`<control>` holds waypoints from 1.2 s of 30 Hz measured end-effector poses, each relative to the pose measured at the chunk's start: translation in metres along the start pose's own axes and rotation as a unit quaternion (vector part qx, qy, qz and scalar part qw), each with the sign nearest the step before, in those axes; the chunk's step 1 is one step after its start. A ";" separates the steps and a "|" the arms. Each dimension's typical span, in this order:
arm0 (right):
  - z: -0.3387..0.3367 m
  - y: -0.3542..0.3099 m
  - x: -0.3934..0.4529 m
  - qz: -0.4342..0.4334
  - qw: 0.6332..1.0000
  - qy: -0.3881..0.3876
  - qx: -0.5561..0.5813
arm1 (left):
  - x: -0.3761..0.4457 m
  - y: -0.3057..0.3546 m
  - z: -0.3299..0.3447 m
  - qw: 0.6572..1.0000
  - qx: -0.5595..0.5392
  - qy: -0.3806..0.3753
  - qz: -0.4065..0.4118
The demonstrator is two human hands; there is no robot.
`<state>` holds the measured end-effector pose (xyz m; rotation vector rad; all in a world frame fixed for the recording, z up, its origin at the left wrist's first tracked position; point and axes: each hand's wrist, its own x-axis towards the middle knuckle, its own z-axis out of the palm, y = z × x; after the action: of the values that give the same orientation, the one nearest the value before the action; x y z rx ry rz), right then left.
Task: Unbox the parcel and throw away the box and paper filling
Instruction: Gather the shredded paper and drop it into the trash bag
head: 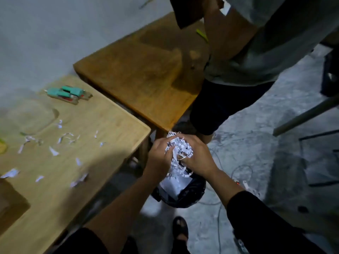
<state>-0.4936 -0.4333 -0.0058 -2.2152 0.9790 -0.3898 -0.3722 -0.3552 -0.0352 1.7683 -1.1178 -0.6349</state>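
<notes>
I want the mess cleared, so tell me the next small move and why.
Probably open both hands: the left hand and right hand hold the wad of white shredded paper directly above the black-lined bin, so it should drop in.

There is a single view, from the wearer's head, tilted steeply forward and down. It looks close onto both hands (180, 153) at centre, with the table (102, 125) at left and the floor (256, 143) at right.
</notes>
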 end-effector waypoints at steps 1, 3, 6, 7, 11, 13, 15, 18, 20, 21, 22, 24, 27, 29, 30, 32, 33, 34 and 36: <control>-0.001 0.018 -0.003 0.019 1.000 -0.003 -0.007 | 0.001 -0.006 0.020 0.999 0.008 -0.020 -0.037; 0.001 0.057 -0.007 0.071 0.997 -0.005 -0.012 | 0.005 -0.024 0.061 0.996 0.010 -0.039 -0.084; 0.011 0.112 -0.004 0.136 0.991 -0.002 -0.007 | 0.014 -0.046 0.113 0.990 0.016 -0.031 -0.135; 0.015 0.128 -0.001 0.151 0.989 -0.010 -0.006 | 0.016 -0.051 0.127 0.987 0.007 -0.032 -0.159; 0.034 0.183 0.009 0.176 0.981 -0.080 0.011 | 0.021 -0.079 0.171 0.978 0.014 -0.025 -0.207; 0.039 0.199 0.012 0.188 0.974 -0.123 -0.020 | 0.023 -0.093 0.186 0.977 0.051 -0.042 -0.200; 0.050 0.231 0.020 0.194 0.969 -0.142 -0.051 | 0.031 -0.110 0.213 0.970 0.101 -0.083 -0.203; 0.059 0.244 0.021 0.216 0.959 -0.151 -0.102 | 0.033 -0.110 0.221 0.958 0.186 -0.120 -0.184; 0.060 0.243 0.018 0.216 0.956 -0.149 -0.130 | 0.033 -0.102 0.218 0.928 0.307 -0.153 -0.148; 0.058 0.239 0.018 0.208 0.955 -0.155 -0.146 | 0.033 -0.097 0.215 0.909 0.363 -0.167 -0.120; 0.052 0.231 0.018 0.193 0.953 -0.166 -0.163 | 0.034 -0.090 0.211 0.902 0.378 -0.177 -0.109; 0.040 0.214 0.020 0.165 0.952 -0.180 -0.184 | 0.037 -0.073 0.202 0.908 0.367 -0.165 -0.116; 0.020 0.185 0.028 0.142 0.955 -0.176 -0.192 | 0.046 -0.047 0.181 0.918 0.361 -0.125 -0.110; 0.006 0.165 0.037 0.102 0.960 -0.157 -0.208 | 0.053 -0.026 0.161 0.914 0.380 -0.118 -0.074; -0.002 0.153 0.042 0.079 0.963 -0.150 -0.211 | 0.058 -0.018 0.151 0.912 0.388 -0.114 -0.073; -0.018 0.128 0.054 0.060 0.962 -0.157 -0.214 | 0.063 -0.005 0.130 0.901 0.418 -0.105 -0.052; -0.025 0.114 0.059 0.058 0.962 -0.162 -0.212 | 0.066 -0.002 0.121 0.890 0.441 -0.106 -0.039; -0.032 0.100 0.066 0.050 0.962 -0.159 -0.217 | 0.070 0.003 0.111 0.877 0.467 -0.105 -0.032; -0.044 0.071 0.077 0.029 0.960 -0.158 -0.231 | 0.072 0.021 0.084 0.859 0.507 -0.075 -0.021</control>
<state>-0.5026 -0.5457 -0.0223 -2.5461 1.0306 0.2452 -0.4147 -0.4583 -0.0506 2.6532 -1.7052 -0.1741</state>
